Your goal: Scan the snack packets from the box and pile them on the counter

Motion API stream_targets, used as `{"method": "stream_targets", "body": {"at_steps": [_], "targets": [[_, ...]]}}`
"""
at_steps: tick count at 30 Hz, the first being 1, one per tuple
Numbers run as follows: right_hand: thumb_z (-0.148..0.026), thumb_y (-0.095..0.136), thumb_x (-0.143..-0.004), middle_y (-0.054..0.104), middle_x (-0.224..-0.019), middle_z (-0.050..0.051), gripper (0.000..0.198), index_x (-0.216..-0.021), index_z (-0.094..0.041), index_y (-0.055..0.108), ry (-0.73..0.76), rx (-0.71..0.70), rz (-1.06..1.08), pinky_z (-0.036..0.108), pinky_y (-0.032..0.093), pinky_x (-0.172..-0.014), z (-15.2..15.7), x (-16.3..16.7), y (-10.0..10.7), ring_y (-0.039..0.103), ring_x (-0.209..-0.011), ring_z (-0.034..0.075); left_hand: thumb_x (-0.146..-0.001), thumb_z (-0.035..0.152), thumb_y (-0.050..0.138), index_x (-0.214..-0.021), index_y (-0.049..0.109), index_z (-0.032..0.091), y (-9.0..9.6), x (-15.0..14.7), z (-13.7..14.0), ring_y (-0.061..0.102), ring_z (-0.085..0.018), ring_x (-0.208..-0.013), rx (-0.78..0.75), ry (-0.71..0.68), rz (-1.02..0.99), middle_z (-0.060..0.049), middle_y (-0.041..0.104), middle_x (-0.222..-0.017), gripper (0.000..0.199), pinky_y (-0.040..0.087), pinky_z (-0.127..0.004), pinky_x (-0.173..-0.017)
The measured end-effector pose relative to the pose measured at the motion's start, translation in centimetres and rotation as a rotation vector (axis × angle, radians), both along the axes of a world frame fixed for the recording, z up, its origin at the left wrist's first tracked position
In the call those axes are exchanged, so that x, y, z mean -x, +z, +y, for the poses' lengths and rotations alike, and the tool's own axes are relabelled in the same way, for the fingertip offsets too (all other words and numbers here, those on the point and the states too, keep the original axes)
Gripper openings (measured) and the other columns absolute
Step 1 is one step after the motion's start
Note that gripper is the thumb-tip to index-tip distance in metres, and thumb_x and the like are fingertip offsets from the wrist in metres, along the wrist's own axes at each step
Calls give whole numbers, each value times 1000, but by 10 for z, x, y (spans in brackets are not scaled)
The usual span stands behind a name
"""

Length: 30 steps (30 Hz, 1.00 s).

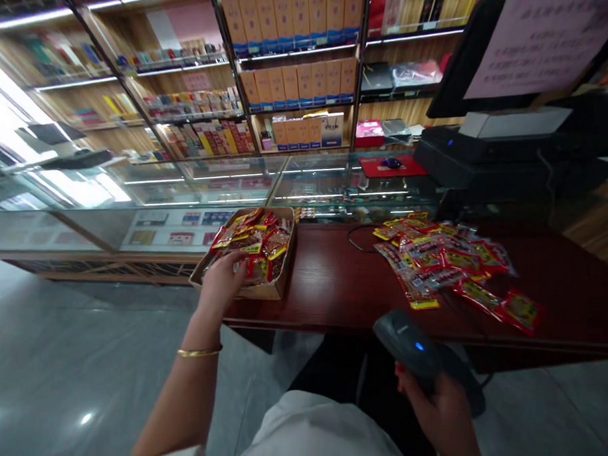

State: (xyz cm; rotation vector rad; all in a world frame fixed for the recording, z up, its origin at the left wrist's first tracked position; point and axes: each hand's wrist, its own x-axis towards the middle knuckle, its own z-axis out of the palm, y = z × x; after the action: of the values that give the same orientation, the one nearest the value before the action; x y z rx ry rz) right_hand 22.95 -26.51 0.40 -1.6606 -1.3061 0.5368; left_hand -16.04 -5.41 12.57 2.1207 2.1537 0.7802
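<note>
My left hand (225,278) is at the near left side of an open cardboard box (282,287) filled with red and yellow snack packets (273,243). Its thumb and fingers close at the edge of a packet (257,271) lying on top, and some fingertips are hidden. In front of my body, my right hand (440,406) grips a dark grey barcode scanner (404,341) with a blue light glowing on its top. A loose heap of similar packets (433,256) lies on the right of the dark red desk (327,269), beyond the scanner.
Glass display counters (206,178) run behind the desk. A monitor (454,67) stands at the back right above black equipment (486,161). A mouse (391,162) rests on a red mat (368,167). A black cable (356,240) lies between box and heap. Stocked shelves (300,51) line the wall.
</note>
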Motion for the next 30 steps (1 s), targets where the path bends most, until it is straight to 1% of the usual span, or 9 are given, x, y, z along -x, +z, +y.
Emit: {"method": "stream_targets", "body": {"at_steps": [3,7,14,19,22,24,27,28,30], "targets": [[-68,65,-87,81,-78,9,45,-82,-24,75,28,-32,-52,37,63,-76,2,-1,9,77,-71,29,-92,30,54,-135,66,19,-5,7,32,67,-31,-119,107,-86,140,-13,73,-130,47,50,-41,-102],[-62,67,-87,80,-73,7,40,-77,-25,75,88,-52,-65,33,62,-71,7,3,26,76,-65,26,-88,16,52,-146,56,14,-7,14,70,57,-31,-133,181,-122,316,-17,60,-148,58,42,-43,-111],[-61,67,-88,79,-71,8,39,-80,-23,75,101,-47,-33,31,60,-63,20,22,26,75,-61,25,-83,19,58,-127,70,18,-5,17,84,49,-41,-135,202,-97,527,-19,68,-134,46,38,-56,-108],[-59,66,-90,77,-67,7,39,-83,-22,76,148,-7,-1,30,59,-66,34,27,28,74,-61,25,-86,25,56,-118,76,18,-9,23,86,56,-39,-125,178,-87,540,-17,73,-123,39,38,-54,-107],[-59,65,-90,76,-64,6,39,-83,-22,76,164,3,26,31,60,-69,42,26,35,74,-62,25,-93,31,50,-119,77,22,-7,27,80,58,-36,-125,97,-121,390,-12,73,-128,38,38,-54,-109],[-58,66,-90,76,-65,6,38,-83,-22,75,148,7,45,31,60,-70,46,25,38,74,-63,25,-97,36,48,-119,76,23,-2,22,66,56,-34,-130,-74,-131,212,-11,70,-134,38,38,-52,-111],[-55,67,-89,78,-70,6,35,-81,-22,74,113,26,69,30,59,-67,49,25,37,75,-66,24,-99,45,49,-112,74,20,5,-6,33,63,-29,-117,-277,-79,-163,-12,74,-119,38,45,-44,-103],[-55,66,-89,78,-70,6,35,-80,-22,73,101,34,79,29,59,-65,49,26,36,74,-65,23,-98,49,50,-109,72,19,3,-22,21,67,-26,-105,-262,-68,-333,-10,76,-107,38,49,-40,-95],[-56,65,-90,76,-66,5,37,-78,-22,72,78,41,100,28,57,-58,49,28,32,73,-60,22,-95,57,54,-103,69,19,-9,-60,4,67,-20,-80,-74,-119,-727,-6,73,-87,42,53,-33,-77]]}}
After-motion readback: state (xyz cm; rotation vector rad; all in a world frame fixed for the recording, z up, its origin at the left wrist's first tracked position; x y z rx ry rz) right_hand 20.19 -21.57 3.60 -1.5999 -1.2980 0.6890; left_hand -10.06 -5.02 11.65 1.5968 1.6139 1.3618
